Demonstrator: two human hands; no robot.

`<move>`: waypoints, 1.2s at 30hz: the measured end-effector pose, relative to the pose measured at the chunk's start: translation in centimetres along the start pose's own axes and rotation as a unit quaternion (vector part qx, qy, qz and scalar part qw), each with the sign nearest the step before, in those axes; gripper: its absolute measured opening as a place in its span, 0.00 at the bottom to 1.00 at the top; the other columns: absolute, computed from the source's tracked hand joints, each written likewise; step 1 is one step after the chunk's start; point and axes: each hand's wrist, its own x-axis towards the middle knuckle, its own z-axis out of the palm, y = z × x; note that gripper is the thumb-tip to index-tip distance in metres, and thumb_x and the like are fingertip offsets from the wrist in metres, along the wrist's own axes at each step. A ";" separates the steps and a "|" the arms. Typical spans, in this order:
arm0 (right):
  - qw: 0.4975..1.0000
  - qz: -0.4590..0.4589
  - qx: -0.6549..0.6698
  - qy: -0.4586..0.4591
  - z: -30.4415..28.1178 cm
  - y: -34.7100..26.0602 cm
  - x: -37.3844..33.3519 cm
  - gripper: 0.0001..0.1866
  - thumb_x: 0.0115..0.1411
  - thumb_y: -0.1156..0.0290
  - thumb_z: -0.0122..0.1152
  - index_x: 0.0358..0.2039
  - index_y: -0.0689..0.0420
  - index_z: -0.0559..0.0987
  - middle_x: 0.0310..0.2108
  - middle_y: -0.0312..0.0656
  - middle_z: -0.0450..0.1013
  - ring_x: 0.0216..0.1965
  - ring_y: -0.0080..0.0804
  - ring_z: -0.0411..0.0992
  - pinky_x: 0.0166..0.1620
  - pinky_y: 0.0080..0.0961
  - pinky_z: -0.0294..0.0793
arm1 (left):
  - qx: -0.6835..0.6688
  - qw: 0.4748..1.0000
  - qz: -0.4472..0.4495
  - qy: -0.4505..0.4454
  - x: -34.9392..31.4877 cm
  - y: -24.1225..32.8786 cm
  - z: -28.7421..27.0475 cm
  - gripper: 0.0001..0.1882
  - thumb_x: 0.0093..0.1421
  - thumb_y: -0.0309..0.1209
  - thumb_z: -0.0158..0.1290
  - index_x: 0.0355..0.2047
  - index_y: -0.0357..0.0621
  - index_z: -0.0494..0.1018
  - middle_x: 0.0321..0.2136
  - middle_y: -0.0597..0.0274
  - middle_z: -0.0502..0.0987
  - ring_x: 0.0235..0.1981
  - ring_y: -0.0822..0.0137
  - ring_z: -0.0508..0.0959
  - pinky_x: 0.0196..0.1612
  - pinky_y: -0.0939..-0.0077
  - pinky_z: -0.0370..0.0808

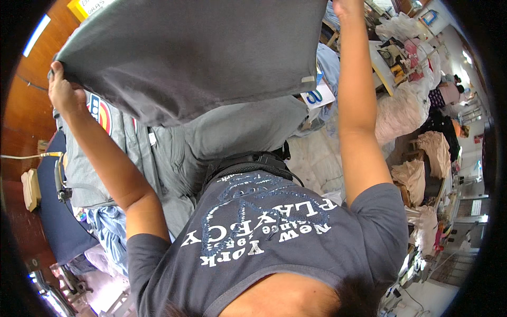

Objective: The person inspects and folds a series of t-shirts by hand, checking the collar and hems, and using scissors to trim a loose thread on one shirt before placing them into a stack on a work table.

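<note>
A dark grey cloth garment (206,53) is spread wide between my raised hands, its upper part beyond the frame. At its left edge my left hand (67,94) is closed, gripping the fabric between thumb and fingers. My right hand (347,8) is at the top of the picture, by the cloth's upper right corner, its fingers mostly cut off; the cloth hangs taut toward it. A small pale tag (307,80) shows near the lower right corner. Beneath the cloth lie grey garments (174,158), one with a colourful curved print (104,117).
Light blue cloth (108,227) hangs at the lower left, beside a dark blue board-like surface (58,211). A wooden wall (24,105) runs along the left. On the right are a large plastic-wrapped bundle (401,113), beige cloth piles (434,153) and a person (449,95) farther off.
</note>
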 end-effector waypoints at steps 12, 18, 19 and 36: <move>0.921 -0.270 -0.062 0.273 -4.9 6.2 -12.6 0.17 0.56 0.61 0.46 0.38 0.61 0.67 0.35 0.41 0.67 0.38 0.34 0.66 0.43 0.27 0.63 | -0.077 0.959 0.238 -0.135 -2.1 -0.4 -6.6 0.18 0.59 0.38 0.41 0.42 0.36 0.63 0.29 0.56 0.71 0.27 0.68 0.73 0.32 0.81 0.71; 0.822 -0.457 -0.339 0.003 9.3 -0.4 -9.5 0.13 0.49 0.64 0.50 0.32 0.59 0.69 0.33 0.45 0.65 0.38 0.41 0.63 0.41 0.34 0.60 | 0.118 0.915 0.222 -0.317 -21.4 -4.4 17.0 0.16 0.57 0.37 0.45 0.39 0.37 0.64 0.30 0.52 0.69 0.26 0.60 0.72 0.28 0.76 0.70; 0.865 -0.412 -0.286 -0.038 10.7 -2.9 -11.7 0.13 0.48 0.64 0.50 0.32 0.58 0.69 0.32 0.46 0.65 0.38 0.41 0.63 0.41 0.35 0.59 | 0.144 0.906 0.239 -0.317 -22.0 -4.8 17.1 0.15 0.57 0.37 0.45 0.39 0.37 0.64 0.31 0.51 0.69 0.26 0.58 0.72 0.27 0.75 0.70; 0.870 0.462 -0.145 -0.089 -12.5 -7.8 -15.6 0.20 0.49 0.64 0.60 0.40 0.64 0.70 0.31 0.38 0.71 0.30 0.22 0.70 0.35 0.21 0.69 | 0.131 0.811 0.130 -0.555 -24.8 -13.7 18.6 0.19 0.51 0.33 0.53 0.42 0.39 0.64 0.39 0.54 0.67 0.41 0.56 0.67 0.46 0.70 0.63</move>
